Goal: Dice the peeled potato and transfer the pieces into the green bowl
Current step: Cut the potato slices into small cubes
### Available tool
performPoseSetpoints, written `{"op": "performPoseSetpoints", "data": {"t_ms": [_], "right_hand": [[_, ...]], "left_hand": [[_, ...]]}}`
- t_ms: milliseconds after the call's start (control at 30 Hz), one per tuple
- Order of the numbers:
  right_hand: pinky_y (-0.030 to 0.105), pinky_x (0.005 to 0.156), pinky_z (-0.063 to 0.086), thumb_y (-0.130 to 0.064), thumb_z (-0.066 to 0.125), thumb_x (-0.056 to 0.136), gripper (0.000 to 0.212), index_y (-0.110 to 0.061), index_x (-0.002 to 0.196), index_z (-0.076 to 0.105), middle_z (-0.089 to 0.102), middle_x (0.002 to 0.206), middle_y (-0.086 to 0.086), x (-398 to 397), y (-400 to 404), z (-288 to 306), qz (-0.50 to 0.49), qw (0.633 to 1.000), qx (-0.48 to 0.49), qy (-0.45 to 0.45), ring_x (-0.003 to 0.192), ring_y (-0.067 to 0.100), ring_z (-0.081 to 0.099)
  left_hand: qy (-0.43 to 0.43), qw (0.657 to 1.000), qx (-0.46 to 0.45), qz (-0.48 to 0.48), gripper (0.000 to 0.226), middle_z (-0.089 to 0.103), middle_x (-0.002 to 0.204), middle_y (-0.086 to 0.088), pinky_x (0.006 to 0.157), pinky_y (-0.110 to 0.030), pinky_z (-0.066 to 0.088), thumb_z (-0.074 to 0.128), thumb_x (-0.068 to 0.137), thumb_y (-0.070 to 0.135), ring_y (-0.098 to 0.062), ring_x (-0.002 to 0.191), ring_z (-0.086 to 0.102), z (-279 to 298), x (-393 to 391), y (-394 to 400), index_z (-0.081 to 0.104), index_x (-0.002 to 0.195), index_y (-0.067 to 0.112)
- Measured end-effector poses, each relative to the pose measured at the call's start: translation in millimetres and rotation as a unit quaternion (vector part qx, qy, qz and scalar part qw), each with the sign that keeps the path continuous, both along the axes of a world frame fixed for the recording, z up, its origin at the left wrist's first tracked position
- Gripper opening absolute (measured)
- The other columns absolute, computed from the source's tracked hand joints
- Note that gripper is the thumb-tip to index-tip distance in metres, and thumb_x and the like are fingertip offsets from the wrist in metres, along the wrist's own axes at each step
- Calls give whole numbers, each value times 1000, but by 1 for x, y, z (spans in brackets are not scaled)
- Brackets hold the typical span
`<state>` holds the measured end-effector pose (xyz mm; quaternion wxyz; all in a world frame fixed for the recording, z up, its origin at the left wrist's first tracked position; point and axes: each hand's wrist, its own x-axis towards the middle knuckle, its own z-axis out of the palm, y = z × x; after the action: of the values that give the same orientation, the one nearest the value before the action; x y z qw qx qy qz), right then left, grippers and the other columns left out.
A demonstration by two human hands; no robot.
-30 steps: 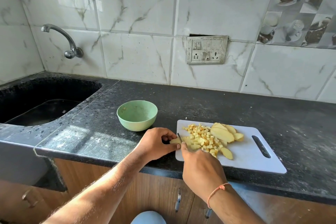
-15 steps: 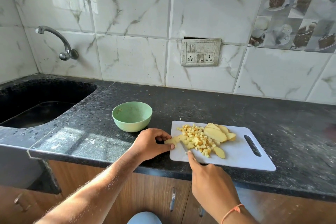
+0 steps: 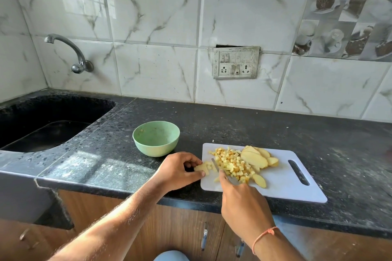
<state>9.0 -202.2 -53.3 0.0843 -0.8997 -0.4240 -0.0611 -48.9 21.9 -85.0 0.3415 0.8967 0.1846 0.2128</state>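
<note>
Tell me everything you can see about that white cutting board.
The white cutting board looks like plastic, rectangular with rounded corners and a dark slot handle at its right end. It lies flat on the black counter, near the front edge, right of the green bowl and apart from it. It carries diced potato and uncut slices. The knife cuts at its left end.
</note>
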Motion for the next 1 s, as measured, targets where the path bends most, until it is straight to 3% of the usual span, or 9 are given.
{"op": "performPoseSetpoints", "data": {"t_ms": [200, 333, 600, 733, 867, 1000], "right_hand": [[33, 56, 44, -15, 38, 104, 66, -28, 165, 18, 58, 78, -1, -2, 6, 0, 17, 1000, 3, 8, 67, 17, 55], [36, 60, 54, -16, 38, 103, 65, -28, 164, 18, 57, 76, -2, -3, 8, -1, 25, 1000, 6, 12, 68, 17, 58], [34, 57, 48, -15, 38, 103, 67, -29, 165, 16, 62, 81, 1, -5, 9, -2, 12, 1000, -2, 11, 71, 19, 60], [28, 48, 35, -16, 39, 104, 64, -28, 164, 20, 57, 78, -2, -1, 10, 1, -5, 1000, 5, 11, 67, 18, 55], [32, 60, 55, -18, 38, 103, 61, -28, 163, 26, 64, 82, -3, -3, 10, 2, 19, 998, 45, 25, 70, 13, 61], [34, 64, 56, -20, 37, 104, 59, -27, 162, 28, 68, 89, -1, -7, 14, 5, 26, 998, 64, 13, 76, 16, 64]], "left_hand": [[7, 1000, -11, 6, 26, 71, 90, 14, 69, -13, 49, 89, 75, 41, -2, 83, 62, 0, 1, 1, 76, 97, 35], [1, 1000, -19, 1, 23, 72, 90, 13, 69, -12, 48, 85, 75, 35, -4, 82, 63, 0, 1, 1, 76, 96, 35], [-4, 1000, -14, 2, 22, 72, 90, 13, 70, -12, 49, 84, 78, 33, -2, 84, 63, -1, 0, 0, 77, 100, 32], [-6, 1000, -8, -2, 22, 72, 93, 15, 71, -12, 49, 84, 79, 34, -2, 86, 63, -2, 0, 1, 77, 100, 33], [-8, 1000, -4, -17, 23, 74, 96, 16, 76, -15, 52, 85, 81, 34, -3, 88, 63, -2, 0, 2, 80, 104, 34], [-5, 1000, 0, -9, 24, 73, 95, 17, 75, -12, 50, 87, 81, 41, -2, 89, 63, -1, 1, 1, 81, 104, 39]]}}
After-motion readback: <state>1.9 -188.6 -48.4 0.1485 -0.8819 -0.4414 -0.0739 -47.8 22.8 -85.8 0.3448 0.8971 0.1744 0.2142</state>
